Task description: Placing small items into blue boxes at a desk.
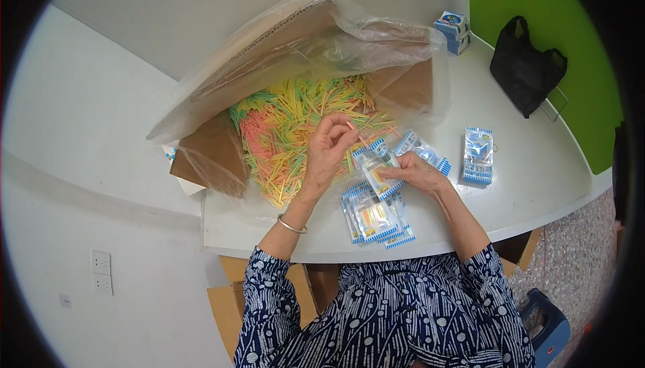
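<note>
The left hand point(330, 141) is raised over the near edge of a cardboard box point(213, 153), its fingertips pinched on a few thin coloured sticks point(355, 130). The right hand point(418, 170) rests lower, just beside it, gripping a small clear packet point(377, 168) with a blue-and-white edge, the packet's mouth turned up toward the sticks. Both sit above the white worktop point(537, 180), close to the person's body.

The sticks look very light, slim and stiff, and likely smooth enough to slide apart, so a pinch near one end, keeping them bunched and parallel, seems the surest hold. The packet appears to be thin, limp film: slippery, easily crumpled, best held by its printed rim where it seems a little firmer.

The box is lined with a loose plastic bag point(376, 42) and heaped with yellow, green and pink sticks point(295, 123). Filled packets point(375, 219) lie in a fan under the right forearm, and a neat stack of packets point(478, 157) stands further right. A black bag point(525, 66) and a small carton point(453, 30) sit at the far edge.
</note>
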The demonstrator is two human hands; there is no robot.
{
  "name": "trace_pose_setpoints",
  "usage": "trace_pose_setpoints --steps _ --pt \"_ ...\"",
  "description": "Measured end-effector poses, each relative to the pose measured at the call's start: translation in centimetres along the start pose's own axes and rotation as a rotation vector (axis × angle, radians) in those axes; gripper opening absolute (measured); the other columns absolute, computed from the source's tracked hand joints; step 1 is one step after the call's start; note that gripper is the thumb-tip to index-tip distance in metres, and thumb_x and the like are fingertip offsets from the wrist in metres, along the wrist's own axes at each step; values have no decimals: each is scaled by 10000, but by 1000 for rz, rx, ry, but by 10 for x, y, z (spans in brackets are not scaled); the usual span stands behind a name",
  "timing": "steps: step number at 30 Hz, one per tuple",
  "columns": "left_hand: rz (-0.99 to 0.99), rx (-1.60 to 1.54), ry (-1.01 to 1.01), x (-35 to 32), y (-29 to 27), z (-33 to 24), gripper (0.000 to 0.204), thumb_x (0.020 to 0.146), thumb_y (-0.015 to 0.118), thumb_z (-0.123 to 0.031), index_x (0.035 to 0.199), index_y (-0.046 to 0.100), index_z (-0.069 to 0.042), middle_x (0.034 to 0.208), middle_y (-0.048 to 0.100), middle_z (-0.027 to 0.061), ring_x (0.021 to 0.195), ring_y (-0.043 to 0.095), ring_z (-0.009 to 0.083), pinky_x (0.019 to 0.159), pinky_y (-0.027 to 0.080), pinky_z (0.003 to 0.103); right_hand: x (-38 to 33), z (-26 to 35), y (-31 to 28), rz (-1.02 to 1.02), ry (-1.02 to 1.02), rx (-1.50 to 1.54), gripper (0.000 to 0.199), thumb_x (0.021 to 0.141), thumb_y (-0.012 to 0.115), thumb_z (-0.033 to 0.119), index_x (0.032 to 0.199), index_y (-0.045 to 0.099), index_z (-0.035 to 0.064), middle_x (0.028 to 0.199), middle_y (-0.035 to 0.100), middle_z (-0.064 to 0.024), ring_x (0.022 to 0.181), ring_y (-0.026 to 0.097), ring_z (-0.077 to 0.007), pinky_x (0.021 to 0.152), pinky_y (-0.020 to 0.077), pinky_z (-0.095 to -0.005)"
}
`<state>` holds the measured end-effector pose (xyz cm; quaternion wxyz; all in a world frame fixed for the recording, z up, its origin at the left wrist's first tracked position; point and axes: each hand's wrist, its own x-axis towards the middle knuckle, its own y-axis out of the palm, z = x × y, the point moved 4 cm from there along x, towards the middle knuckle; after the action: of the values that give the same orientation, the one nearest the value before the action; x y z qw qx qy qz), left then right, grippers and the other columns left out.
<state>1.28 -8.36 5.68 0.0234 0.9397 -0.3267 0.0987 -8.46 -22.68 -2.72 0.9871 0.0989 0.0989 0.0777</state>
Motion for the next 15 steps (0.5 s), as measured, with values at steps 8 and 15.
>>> trace_pose_setpoints --steps 8,15 --pt "133 445 198 -18 6 18 254 874 623 -103 1098 556 -4 964 619 43 825 594 142 770 467 270 3 -7 1 20 -35 69 256 844 686 219 942 688 -18 854 680 -30 779 590 -58 708 453 -206" --pt "201 92 -203 -40 12 19 218 867 624 -65 1057 525 -27 968 596 16 833 553 45 721 471 194 -14 20 8 10 -58 -286 302 809 711 242 904 673 -42 758 650 -15 685 562 -79 654 439 -242"
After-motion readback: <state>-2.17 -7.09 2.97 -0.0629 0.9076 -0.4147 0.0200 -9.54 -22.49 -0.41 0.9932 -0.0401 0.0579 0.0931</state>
